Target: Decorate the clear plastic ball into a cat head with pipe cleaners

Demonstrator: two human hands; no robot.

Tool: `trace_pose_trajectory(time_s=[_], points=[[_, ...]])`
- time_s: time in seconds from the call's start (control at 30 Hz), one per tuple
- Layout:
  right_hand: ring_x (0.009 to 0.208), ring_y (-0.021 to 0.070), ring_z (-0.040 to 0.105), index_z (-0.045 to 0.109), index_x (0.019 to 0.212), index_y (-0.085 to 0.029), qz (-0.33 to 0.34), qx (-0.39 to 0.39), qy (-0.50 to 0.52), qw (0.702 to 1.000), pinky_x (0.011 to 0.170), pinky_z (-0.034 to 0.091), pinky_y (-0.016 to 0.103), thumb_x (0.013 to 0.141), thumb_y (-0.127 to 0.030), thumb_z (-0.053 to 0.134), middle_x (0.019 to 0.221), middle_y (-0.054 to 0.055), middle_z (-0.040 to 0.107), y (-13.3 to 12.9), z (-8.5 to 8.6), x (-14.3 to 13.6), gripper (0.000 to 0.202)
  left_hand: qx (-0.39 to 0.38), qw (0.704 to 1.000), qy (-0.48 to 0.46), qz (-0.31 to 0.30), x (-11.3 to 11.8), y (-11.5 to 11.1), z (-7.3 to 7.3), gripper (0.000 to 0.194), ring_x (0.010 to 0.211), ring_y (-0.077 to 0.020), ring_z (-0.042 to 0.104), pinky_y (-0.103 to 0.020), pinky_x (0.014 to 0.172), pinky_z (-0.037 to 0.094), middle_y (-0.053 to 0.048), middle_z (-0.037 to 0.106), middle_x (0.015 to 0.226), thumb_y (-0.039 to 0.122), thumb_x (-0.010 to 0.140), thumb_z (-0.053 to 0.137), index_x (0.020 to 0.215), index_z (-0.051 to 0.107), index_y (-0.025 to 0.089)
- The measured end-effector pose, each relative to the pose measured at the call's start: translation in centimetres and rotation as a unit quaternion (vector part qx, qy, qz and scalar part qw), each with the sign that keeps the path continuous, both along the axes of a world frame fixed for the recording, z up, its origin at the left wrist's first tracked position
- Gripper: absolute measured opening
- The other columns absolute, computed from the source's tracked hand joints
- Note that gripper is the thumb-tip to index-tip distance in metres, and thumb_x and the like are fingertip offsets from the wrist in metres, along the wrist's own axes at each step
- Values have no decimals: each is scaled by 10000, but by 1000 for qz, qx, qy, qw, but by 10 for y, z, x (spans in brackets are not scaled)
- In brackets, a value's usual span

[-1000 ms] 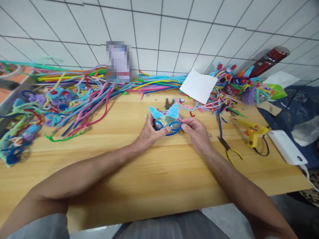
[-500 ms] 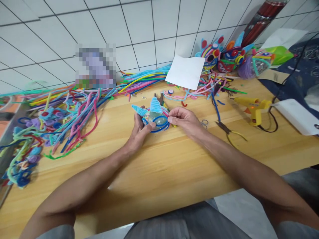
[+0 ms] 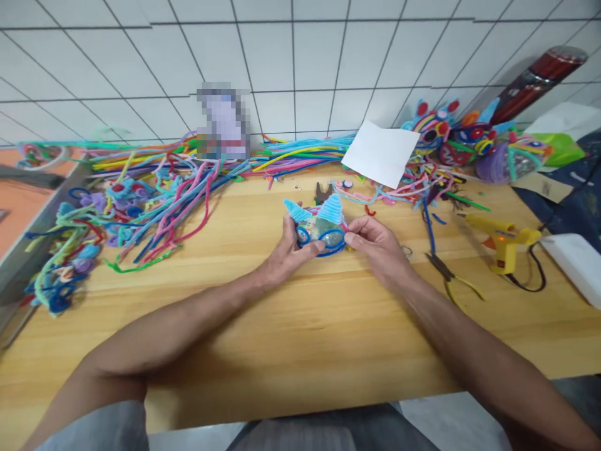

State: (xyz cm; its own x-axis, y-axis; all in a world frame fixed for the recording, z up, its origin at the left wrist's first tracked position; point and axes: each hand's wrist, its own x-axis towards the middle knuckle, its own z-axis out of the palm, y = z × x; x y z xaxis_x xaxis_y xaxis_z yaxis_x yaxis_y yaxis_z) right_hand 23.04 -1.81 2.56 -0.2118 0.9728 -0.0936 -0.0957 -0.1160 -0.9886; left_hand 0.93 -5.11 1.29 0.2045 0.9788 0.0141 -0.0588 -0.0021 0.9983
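Near the middle of the table is a clear rounded craft piece (image 3: 323, 227) with two light-blue pointed ears and blue rings on its front. My left hand (image 3: 293, 250) grips it from the left, thumb across the front by a blue ring (image 3: 332, 238). At the piece's right edge, my right hand (image 3: 375, 241) pinches the side of that blue ring between thumb and fingers. Whatever lies beneath the fingers is hidden.
Pliers with yellow handles (image 3: 451, 279) and a yellow glue gun (image 3: 506, 241) lie to the right. Fuzzy craft stems (image 3: 173, 200) pile up at the left. White paper (image 3: 380, 155) and finished-looking figures (image 3: 432, 128) stand behind.
The camera view has shifted, so the scene sits further right and the left side shows more. Both hands keep their hold on the piece, with little visible movement.
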Motion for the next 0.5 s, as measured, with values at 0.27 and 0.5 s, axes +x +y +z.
trace_pose_trajectory(time_s=[0.27, 0.5], points=[[699, 132, 551, 718, 828, -255, -34, 6, -29, 999, 686, 450, 280, 644, -478, 1010, 764, -42, 669, -1, -5, 6, 411, 36, 999, 0, 28, 9, 0, -3, 835, 1496, -344, 524, -520, 1271, 454, -160, 536, 1551, 553, 886, 805, 1508, 349, 232], [675, 161, 575, 707, 853, -286, -37, 27, -64, 997, 662, 484, 317, 682, -545, 992, 783, -26, 691, 0, -10, 18, 421, 47, 992, -29, 115, 18, 3, -11, 1163, 1507, -392, 562, -584, 1273, 472, -177, 592, 1582, 480, 684, 1007, 1626, 359, 266]])
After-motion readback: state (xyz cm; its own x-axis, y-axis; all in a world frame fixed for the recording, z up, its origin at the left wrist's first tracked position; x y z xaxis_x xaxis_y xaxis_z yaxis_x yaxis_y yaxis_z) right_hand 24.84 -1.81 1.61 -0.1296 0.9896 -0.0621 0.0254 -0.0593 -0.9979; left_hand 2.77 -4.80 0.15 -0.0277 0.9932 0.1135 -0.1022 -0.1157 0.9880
